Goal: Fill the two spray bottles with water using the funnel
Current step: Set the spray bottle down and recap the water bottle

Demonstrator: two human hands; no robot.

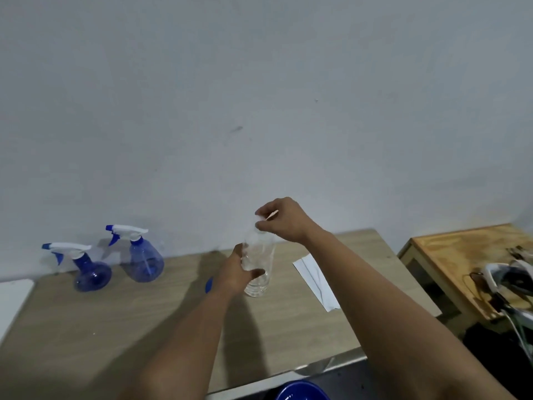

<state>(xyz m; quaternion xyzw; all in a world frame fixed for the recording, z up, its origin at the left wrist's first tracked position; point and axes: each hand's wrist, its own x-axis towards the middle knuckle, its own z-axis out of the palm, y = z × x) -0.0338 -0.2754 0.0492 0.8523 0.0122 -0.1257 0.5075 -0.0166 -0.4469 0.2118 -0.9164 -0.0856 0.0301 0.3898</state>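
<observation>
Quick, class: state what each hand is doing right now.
Left hand: grips the clear water bottle around its body.
Right hand: pinches the bottle's cap at the top.

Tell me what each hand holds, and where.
Left hand grips the clear bottle around its body; right hand pinches its top, apparently the cap.

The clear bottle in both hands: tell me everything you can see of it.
The clear bottle looks like thin, see-through plastic, ribbed low down, without a label I can see. It stands upright on the table, right of the two spray bottles. The left hand grips its body; the right hand pinches at its top, where the cap is blurred. Whether it holds water cannot be told.
</observation>
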